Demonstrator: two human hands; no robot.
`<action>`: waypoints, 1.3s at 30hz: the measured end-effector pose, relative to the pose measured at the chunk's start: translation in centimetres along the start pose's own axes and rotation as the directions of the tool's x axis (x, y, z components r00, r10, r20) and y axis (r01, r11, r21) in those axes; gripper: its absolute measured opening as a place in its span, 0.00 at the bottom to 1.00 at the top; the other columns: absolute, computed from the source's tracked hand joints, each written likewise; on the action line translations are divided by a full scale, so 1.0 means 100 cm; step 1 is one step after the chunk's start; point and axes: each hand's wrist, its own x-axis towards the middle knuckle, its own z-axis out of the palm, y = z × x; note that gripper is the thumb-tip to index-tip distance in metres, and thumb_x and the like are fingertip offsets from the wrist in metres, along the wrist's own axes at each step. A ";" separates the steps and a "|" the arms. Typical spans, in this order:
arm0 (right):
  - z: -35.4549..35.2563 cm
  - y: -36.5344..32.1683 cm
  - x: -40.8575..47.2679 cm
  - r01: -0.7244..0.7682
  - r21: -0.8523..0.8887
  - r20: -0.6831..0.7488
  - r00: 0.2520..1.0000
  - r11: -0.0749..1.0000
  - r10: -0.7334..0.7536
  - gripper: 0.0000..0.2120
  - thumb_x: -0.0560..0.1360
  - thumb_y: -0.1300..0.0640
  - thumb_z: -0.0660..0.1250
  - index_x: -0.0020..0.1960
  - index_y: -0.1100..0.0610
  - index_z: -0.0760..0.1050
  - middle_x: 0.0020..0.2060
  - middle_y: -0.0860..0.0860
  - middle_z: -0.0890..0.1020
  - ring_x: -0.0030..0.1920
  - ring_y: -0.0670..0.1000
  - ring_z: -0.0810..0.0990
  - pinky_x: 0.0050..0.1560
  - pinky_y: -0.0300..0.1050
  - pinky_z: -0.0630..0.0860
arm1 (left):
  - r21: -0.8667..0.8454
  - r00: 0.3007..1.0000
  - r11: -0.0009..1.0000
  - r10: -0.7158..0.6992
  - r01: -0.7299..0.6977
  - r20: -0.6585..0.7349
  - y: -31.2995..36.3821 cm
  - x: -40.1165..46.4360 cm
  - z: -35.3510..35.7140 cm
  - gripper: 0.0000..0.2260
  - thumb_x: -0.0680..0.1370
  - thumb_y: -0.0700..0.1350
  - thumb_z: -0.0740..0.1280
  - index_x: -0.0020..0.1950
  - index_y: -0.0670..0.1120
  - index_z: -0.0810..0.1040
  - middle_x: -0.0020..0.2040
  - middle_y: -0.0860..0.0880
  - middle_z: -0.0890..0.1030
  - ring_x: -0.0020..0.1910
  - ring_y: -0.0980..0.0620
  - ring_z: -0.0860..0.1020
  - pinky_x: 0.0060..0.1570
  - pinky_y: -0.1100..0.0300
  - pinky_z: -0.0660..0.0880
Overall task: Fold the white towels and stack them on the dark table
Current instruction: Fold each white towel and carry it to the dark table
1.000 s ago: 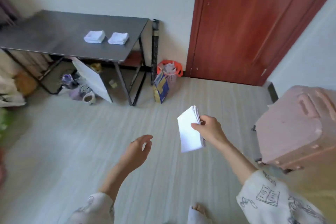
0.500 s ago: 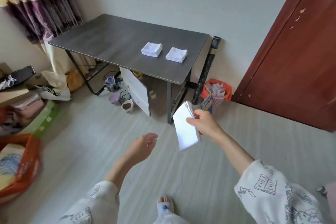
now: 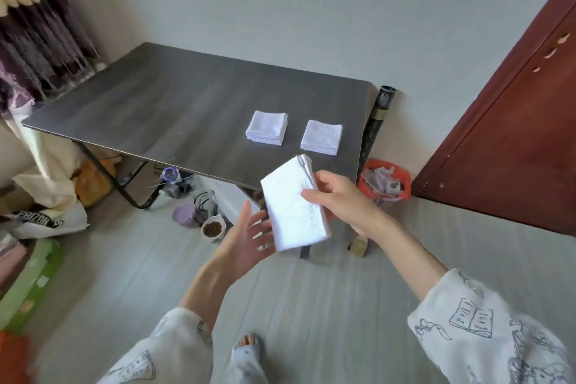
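The right hand [image 3: 341, 199] pinches a folded towel [image 3: 294, 207]. The left hand [image 3: 246, 238] lies open beside it. Two stacks [image 3: 267, 127] [image 3: 321, 136] sit on the surface [image 3: 156, 109].

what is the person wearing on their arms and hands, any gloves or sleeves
No gloves: both the left hand and the right hand are bare, with no rings or watch in view. The forearms are uncovered too. Loose white sleeves are pushed back toward the elbows, the left sleeve and the right sleeve, both printed with dark line drawings, including an open book on the right one.
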 end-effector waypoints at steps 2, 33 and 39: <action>0.005 -0.002 0.032 -0.042 0.075 -0.026 0.999 0.996 0.044 0.08 0.77 0.60 0.64 0.56 0.59 0.73 0.50 0.52 0.81 0.47 0.47 0.80 0.41 0.38 0.76 | 0.051 0.997 0.999 -0.003 -0.001 0.079 0.034 0.032 -0.011 0.26 0.75 0.64 0.55 0.57 0.46 0.77 0.49 0.47 0.80 0.48 0.49 0.78 0.50 0.53 0.75; -0.163 0.130 0.376 -0.513 0.159 -0.293 0.791 0.843 0.537 0.10 0.79 0.56 0.56 0.58 0.57 0.70 0.53 0.56 0.78 0.52 0.55 0.78 0.52 0.56 0.80 | 0.758 0.988 0.647 0.045 0.086 -0.150 0.149 0.435 0.092 0.06 0.79 0.45 0.61 0.53 0.47 0.75 0.49 0.46 0.80 0.50 0.46 0.79 0.51 0.47 0.79; -0.161 0.145 0.397 -0.570 0.133 -0.353 0.737 0.811 0.576 0.12 0.80 0.55 0.56 0.59 0.58 0.70 0.54 0.55 0.78 0.52 0.54 0.78 0.55 0.55 0.78 | 0.807 0.987 0.576 0.011 0.127 -0.163 0.146 0.463 0.091 0.11 0.79 0.46 0.61 0.58 0.44 0.74 0.52 0.46 0.79 0.52 0.46 0.78 0.51 0.50 0.78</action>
